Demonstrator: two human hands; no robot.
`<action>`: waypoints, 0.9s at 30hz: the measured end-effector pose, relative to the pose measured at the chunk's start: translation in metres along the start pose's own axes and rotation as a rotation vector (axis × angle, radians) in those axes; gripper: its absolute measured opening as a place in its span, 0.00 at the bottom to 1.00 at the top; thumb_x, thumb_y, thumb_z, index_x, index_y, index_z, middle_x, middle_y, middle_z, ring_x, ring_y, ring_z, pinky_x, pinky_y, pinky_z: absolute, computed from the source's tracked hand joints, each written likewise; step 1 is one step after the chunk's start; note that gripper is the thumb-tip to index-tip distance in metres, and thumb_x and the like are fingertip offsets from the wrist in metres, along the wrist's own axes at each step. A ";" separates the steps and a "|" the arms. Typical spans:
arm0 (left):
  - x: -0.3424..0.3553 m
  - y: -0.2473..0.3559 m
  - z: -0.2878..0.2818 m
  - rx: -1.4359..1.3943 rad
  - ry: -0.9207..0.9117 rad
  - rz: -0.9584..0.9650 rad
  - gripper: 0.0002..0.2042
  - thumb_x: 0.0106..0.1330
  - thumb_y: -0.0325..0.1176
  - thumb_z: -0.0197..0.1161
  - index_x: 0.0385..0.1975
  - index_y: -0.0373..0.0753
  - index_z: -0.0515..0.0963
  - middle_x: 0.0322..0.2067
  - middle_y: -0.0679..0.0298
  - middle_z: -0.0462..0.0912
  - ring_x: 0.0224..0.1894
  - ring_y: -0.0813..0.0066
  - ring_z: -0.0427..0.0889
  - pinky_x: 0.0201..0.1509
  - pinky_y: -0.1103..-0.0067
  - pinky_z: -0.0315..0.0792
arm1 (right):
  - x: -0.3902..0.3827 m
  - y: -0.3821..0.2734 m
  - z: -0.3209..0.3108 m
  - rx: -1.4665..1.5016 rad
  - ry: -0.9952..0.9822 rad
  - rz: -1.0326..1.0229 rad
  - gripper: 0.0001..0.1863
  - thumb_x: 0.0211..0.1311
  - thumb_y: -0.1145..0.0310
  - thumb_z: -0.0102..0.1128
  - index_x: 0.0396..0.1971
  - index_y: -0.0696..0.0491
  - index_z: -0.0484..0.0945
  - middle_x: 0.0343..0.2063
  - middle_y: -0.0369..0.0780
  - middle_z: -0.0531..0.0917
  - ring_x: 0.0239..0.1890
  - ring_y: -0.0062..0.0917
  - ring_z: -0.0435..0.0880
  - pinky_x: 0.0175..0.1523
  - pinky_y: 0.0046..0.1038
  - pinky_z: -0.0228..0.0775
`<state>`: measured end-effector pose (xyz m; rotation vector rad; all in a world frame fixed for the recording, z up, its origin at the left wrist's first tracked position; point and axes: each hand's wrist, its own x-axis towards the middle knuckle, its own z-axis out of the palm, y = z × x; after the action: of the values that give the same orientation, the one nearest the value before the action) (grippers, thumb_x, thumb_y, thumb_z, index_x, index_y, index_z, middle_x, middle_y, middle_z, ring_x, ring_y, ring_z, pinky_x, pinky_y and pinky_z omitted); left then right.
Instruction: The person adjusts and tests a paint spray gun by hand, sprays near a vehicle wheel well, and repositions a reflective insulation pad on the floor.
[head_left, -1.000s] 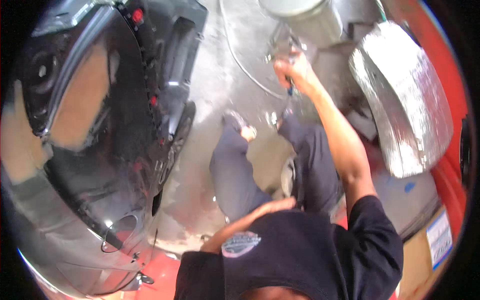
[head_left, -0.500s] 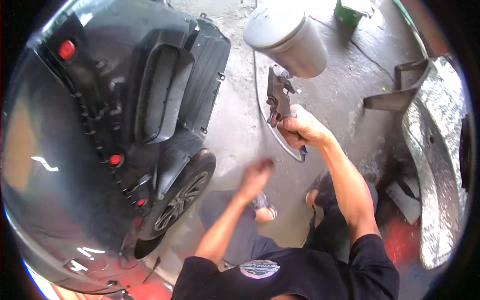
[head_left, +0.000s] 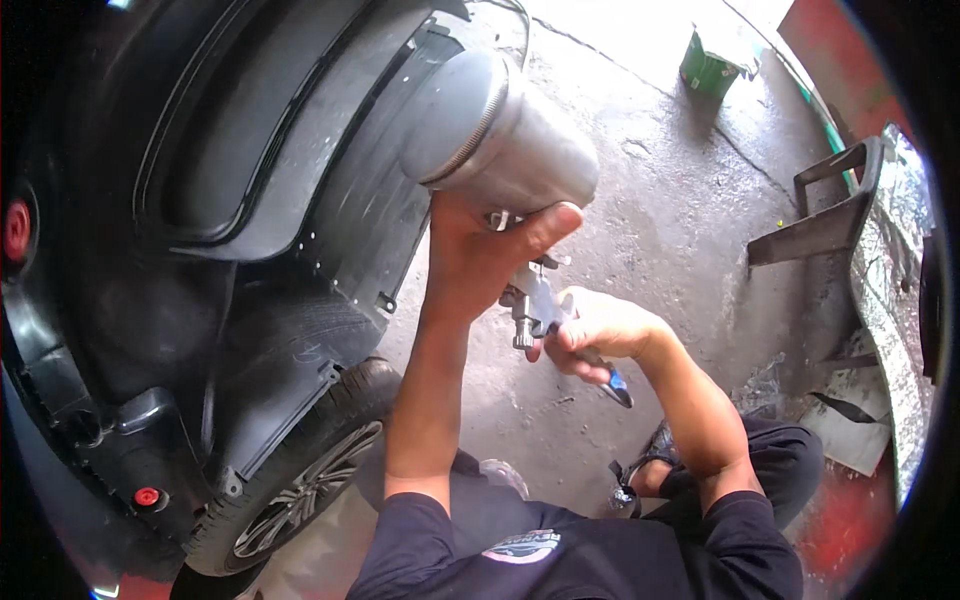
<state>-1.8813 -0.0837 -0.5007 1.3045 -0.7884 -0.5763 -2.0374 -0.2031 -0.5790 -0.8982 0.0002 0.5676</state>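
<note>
In front of me a spray gun (head_left: 541, 300) is held up, with a large grey metal cup (head_left: 535, 150) on it, tilted so its lid is toward the upper left. My left hand (head_left: 470, 250) is wrapped round the neck under the cup, thumb stretched along its side. The gun's handle is in my right hand (head_left: 610, 328), whose fingers curl round it. A blue fitting (head_left: 618, 382) shows below those fingers. My left palm hides part of the gun's body.
At my left stands a car with a black bumper (head_left: 110, 320), red round pieces on it, and a wheel (head_left: 310, 485). A green bucket (head_left: 708, 70) is on the floor at the far right. Nearer on the right are a dark stand (head_left: 810, 235) and a crumpled silvery covering (head_left: 890, 330).
My left hand has come up and taken hold beneath the cup. The spray gun is closer and tilted to the left. My view has shifted toward the car's bumper.
</note>
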 end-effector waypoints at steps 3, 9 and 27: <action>-0.001 0.022 0.006 -0.035 -0.049 0.080 0.24 0.55 0.26 0.78 0.52 0.31 0.79 0.45 0.59 0.85 0.47 0.74 0.85 0.52 0.76 0.79 | -0.017 -0.019 0.021 -0.413 0.240 0.092 0.43 0.51 0.36 0.75 0.50 0.62 0.79 0.29 0.45 0.83 0.30 0.30 0.85 0.35 0.32 0.75; 0.012 0.033 0.025 0.028 -0.102 0.257 0.23 0.55 0.26 0.77 0.51 0.31 0.77 0.42 0.59 0.84 0.44 0.73 0.85 0.50 0.76 0.79 | -0.043 -0.016 0.057 -0.634 0.683 -0.080 0.56 0.43 0.44 0.83 0.72 0.47 0.63 0.53 0.54 0.81 0.54 0.43 0.83 0.58 0.41 0.74; -0.045 -0.041 0.034 -0.065 0.224 0.043 0.30 0.77 0.44 0.59 0.68 0.26 0.62 0.57 0.48 0.76 0.55 0.63 0.81 0.58 0.71 0.78 | -0.026 -0.049 0.062 -0.832 1.271 -0.635 0.24 0.67 0.68 0.64 0.60 0.60 0.72 0.37 0.56 0.84 0.41 0.49 0.87 0.46 0.39 0.77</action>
<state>-1.9338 -0.0785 -0.5469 1.2643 -0.6067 -0.4100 -2.0506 -0.1932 -0.4976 -1.8440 0.6439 -0.7299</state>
